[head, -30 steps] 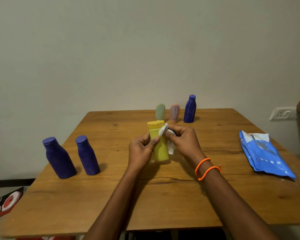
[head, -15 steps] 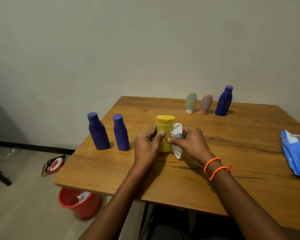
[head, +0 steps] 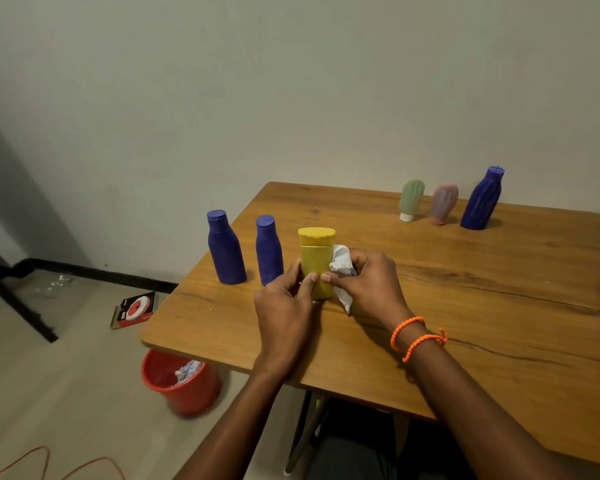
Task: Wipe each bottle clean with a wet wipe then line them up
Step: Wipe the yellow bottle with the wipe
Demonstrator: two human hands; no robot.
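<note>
Your left hand (head: 284,310) grips the yellow bottle (head: 316,263), which stands upright on the table (head: 499,306) beside two blue bottles (head: 269,251). Your right hand (head: 371,282) pinches the crumpled wipe (head: 342,268) against it. The red bucket (head: 184,382) on the floor holds used wipes.

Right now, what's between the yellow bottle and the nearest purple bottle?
Head view: only bare table shows between the yellow bottle and the nearest purple bottle.
</note>
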